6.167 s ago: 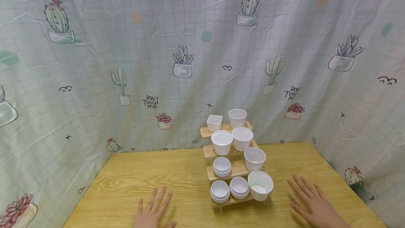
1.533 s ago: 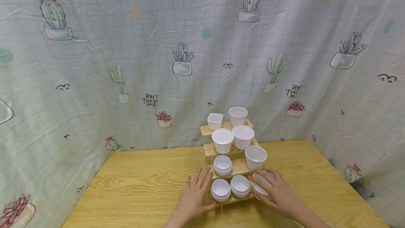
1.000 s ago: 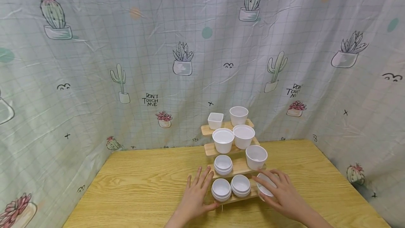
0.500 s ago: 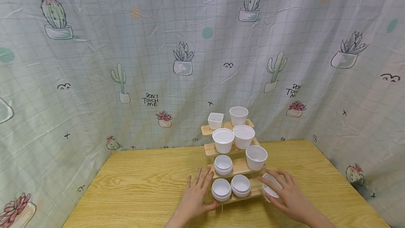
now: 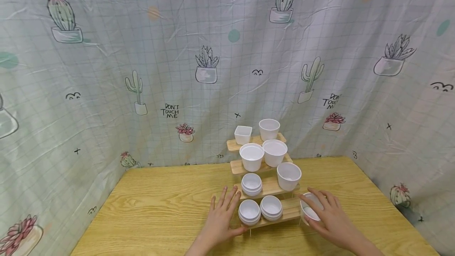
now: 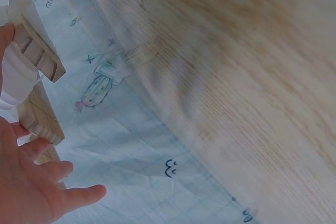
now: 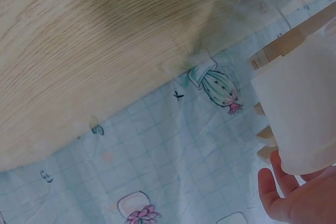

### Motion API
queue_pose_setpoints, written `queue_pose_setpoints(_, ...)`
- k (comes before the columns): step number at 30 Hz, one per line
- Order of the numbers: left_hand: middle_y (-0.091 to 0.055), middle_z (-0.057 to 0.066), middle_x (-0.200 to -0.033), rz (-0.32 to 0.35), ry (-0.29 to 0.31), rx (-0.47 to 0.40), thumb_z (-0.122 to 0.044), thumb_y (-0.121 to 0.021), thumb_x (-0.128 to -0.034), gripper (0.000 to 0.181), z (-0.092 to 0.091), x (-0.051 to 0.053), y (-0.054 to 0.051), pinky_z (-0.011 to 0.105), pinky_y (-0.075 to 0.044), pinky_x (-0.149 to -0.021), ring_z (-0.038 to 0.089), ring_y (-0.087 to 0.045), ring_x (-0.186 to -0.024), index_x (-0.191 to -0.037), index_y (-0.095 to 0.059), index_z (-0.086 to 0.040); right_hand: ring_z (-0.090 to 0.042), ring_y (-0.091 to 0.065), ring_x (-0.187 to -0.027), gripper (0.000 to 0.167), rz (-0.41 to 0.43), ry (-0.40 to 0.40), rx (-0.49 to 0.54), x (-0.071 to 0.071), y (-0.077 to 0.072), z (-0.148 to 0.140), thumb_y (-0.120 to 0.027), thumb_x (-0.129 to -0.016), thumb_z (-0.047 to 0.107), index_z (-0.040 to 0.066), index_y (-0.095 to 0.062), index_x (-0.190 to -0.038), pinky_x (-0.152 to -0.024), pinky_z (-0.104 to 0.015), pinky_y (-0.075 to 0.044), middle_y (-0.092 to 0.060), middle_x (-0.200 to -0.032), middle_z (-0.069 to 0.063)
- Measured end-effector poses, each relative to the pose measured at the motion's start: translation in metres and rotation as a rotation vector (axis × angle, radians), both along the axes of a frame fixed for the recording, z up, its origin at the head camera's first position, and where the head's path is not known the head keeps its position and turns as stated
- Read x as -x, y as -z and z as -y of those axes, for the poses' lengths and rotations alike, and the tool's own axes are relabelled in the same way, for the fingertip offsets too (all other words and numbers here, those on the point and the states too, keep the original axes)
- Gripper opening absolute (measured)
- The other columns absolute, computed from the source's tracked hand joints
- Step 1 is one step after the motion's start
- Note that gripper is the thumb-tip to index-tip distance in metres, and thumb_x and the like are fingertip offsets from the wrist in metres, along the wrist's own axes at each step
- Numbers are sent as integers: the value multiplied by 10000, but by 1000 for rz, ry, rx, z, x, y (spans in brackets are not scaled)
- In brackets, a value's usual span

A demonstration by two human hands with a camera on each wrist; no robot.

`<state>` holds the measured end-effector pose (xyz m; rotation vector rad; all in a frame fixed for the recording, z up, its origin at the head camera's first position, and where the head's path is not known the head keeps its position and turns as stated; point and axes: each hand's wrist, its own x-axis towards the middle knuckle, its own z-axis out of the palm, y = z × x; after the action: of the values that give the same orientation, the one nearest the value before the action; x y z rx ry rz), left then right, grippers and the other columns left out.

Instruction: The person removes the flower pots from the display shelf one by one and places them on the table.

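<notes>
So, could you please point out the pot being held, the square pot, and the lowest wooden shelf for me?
Held pot (image 7: 303, 103): right wrist view, on its outer side wall.
Square pot (image 5: 243, 138): head view, on its front wall.
Lowest wooden shelf (image 5: 290, 208): head view, on its bare right part.

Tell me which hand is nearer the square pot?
Left: the left hand is at the stand, below the square pot; the right hand, gripping a round pot, is lower and farther right.

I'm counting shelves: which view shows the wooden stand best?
The head view: all four shelves of the wooden stand appear there together. Each wrist view shows mostly their ends, at the picture's side.
</notes>
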<state>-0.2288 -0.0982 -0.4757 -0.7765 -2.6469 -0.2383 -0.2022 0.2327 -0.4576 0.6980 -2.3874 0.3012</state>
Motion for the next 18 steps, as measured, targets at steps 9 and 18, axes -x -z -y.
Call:
queue_pose_setpoints(9,-223,27,-1487,2,-4,5,-645,-622,-650,984,-1,0,-1,632,-298,-963,337,-221,-1348,-1417,-237,-164,-298,-408,-1017,570,-4,19,-8,2,-2,-8,-701,-714,330,241,-513,-1245,-811,-441,-293,-486,-1199,-114)
queue_pose_setpoints(18,-226,25,-1487,9,-7,-3,-642,-627,-647,983,-1,0,-1,637,-290,-965,332,-198,-1356,-1416,-240,-168,-292,-411,-1006,560,-16,49,-16,4,-6,-17,-707,-703,350,245,-528,-1223,-770,-422,-289,-488,-1184,-109)
